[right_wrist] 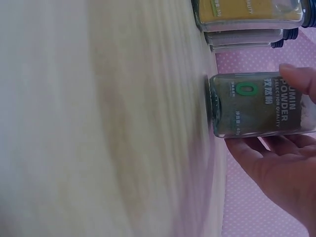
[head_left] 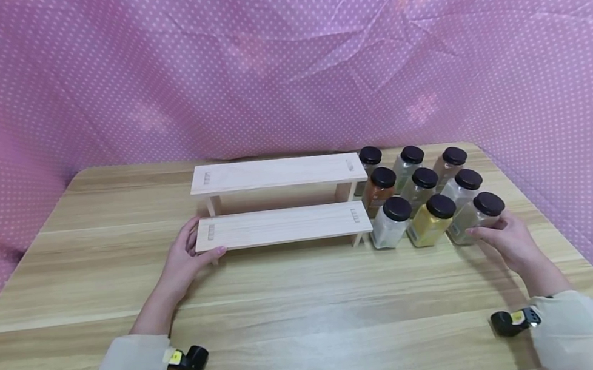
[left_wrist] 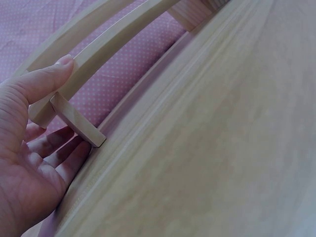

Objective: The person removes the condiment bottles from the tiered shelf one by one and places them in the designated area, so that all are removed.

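A two-tier pale wooden rack stands on the table, its lower shelf (head_left: 281, 226) in front of the raised upper shelf (head_left: 278, 172). My left hand (head_left: 186, 258) grips the left end of the lower shelf. In the left wrist view, the thumb (left_wrist: 47, 81) lies on the board's edge, and the other fingers reach past a short wooden leg (left_wrist: 79, 121). Over on the right, my right hand (head_left: 512, 243) holds a square glass jar of cumin powder (right_wrist: 252, 106) with a black lid (head_left: 489, 203), thumb on one side and fingers on the other. The jar is upright at the front right corner of the jar group.
Several more black-lidded spice jars stand in rows right of the rack, including a yellow one (head_left: 429, 226), a white one (head_left: 389, 227) and a reddish one (head_left: 378, 193). A pink dotted cloth (head_left: 283, 64) hangs behind the wooden table (head_left: 311, 317).
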